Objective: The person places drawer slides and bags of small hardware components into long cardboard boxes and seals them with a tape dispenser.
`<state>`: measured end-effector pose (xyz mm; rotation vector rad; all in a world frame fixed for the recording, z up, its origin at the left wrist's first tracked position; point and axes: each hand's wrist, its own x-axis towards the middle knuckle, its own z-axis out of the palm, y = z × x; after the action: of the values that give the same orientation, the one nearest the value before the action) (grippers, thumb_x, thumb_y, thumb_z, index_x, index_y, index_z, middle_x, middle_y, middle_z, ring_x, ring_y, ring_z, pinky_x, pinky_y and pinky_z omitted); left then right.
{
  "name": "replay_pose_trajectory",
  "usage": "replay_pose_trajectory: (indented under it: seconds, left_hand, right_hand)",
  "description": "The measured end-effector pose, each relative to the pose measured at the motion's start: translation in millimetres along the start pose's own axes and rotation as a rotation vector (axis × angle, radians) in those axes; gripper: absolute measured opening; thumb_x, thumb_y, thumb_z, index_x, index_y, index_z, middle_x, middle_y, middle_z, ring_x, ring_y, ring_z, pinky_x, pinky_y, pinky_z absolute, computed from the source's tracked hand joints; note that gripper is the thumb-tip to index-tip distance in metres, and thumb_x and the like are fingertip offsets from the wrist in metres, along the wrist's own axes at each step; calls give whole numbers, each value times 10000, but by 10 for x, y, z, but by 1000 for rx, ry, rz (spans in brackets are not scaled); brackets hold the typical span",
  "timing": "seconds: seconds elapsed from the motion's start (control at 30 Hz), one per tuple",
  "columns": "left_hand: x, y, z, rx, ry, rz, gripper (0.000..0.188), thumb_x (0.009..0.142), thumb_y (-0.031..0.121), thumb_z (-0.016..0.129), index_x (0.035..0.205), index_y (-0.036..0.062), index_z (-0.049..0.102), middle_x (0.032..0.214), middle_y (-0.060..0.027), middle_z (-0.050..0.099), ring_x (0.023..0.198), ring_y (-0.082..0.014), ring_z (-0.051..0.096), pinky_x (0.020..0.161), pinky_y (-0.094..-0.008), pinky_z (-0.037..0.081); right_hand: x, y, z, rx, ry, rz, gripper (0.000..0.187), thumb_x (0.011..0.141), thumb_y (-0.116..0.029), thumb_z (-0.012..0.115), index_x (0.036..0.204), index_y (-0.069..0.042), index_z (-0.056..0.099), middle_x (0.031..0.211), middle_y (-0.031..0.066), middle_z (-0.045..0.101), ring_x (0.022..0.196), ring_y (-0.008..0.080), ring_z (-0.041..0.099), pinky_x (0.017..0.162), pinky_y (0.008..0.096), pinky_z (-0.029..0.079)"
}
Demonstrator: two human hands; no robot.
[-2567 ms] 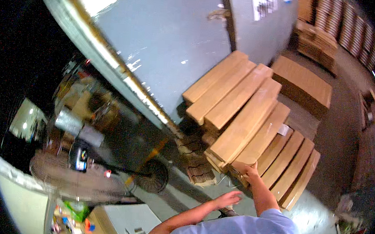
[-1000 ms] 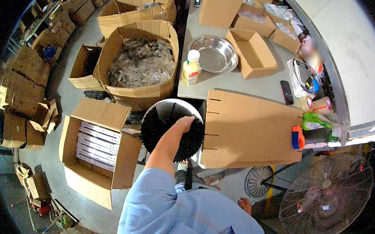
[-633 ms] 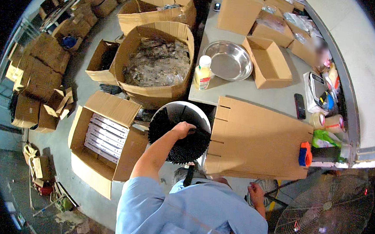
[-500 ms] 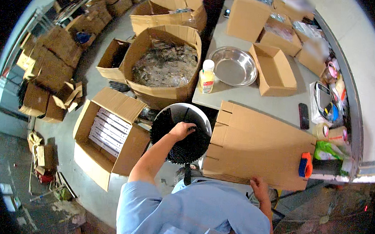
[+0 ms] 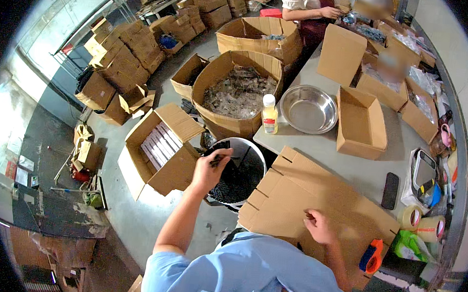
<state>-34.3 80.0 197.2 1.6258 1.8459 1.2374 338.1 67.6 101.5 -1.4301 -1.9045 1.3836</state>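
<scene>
My left hand (image 5: 210, 169) is closed around a bunch of black strips (image 5: 218, 151), thin and dark, whose exact kind I cannot make out. It is raised at the left rim of a white bucket (image 5: 256, 154). Inside the bucket lies a mass of similar black pieces (image 5: 235, 183). Over a flat brown cardboard sheet (image 5: 295, 196) with slots along its edge hovers my right hand (image 5: 320, 228), its fingers loosely bent and apart, with nothing visible in them. An orange and dark blue tape dispenser (image 5: 371, 256) lies at the sheet's right end.
On the grey table (image 5: 351, 173) stand a steel bowl (image 5: 309, 109), a bottle (image 5: 270, 115), an open carton (image 5: 361, 125) and a black phone (image 5: 390, 191). Left of the bucket, a carton (image 5: 180, 175) holds white bars. Large cartons (image 5: 234, 125) stand behind. A co-worker (image 5: 314, 10) is at the far end.
My left hand has come up out of the bucket with black strips in it. My right hand has moved from the cardboard's near edge to above it. The view has shifted.
</scene>
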Motion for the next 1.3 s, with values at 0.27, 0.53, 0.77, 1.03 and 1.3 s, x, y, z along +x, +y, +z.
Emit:
replay_pose_trajectory:
  seconds: [0.27, 0.53, 0.77, 1.03, 1.3]
  left_hand:
    - [-341, 1194, -490, -528, 48, 211, 133, 926, 60, 493, 1011, -17, 560, 1096, -187, 616, 1035, -245, 587, 908, -370, 462]
    - [-301, 482, 659, -1005, -423, -535, 314, 937, 240, 532, 1174, 40, 485, 1128, -60, 592, 1045, -173, 558, 848, -323, 494]
    - [449, -2024, -679, 14, 238, -733, 253, 807, 192, 622, 1021, 57, 614, 943, -127, 622, 829, -214, 588, 698, -368, 470]
    - [254, -3794, -2050, 739, 21, -1093, 347, 791, 199, 580, 1080, 9, 578, 954, -153, 629, 813, -247, 615, 649, -388, 497]
    - [148, -4342, -2005, 608, 61, -1196, 357, 813, 230, 580, 1058, -30, 572, 991, -167, 613, 825, -280, 619, 656, -414, 513]
  right_hand:
    - [197, -1058, -90, -266, 236, -555, 527, 742, -218, 686, 1217, -70, 512, 1221, 166, 482, 1162, 343, 426, 1004, 481, 311]
    - [323, -725, -41, -520, -110, -212, 348, 795, -117, 579, 1123, -33, 499, 880, 217, 597, 813, 396, 579, 699, 492, 447]
    - [366, 303, -153, -677, 180, 215, 316, 881, -188, 532, 1159, -41, 502, 1123, 221, 513, 1037, 396, 485, 873, 504, 372]
    - [179, 484, 523, -842, 361, 265, 659, 864, -378, 545, 1403, -86, 302, 1473, 154, 211, 1363, 360, 181, 1062, 600, 124]
    - [70, 545, 707, -793, 517, 245, 715, 838, -443, 555, 1408, -96, 296, 1489, 148, 188, 1383, 344, 144, 1058, 619, 92]
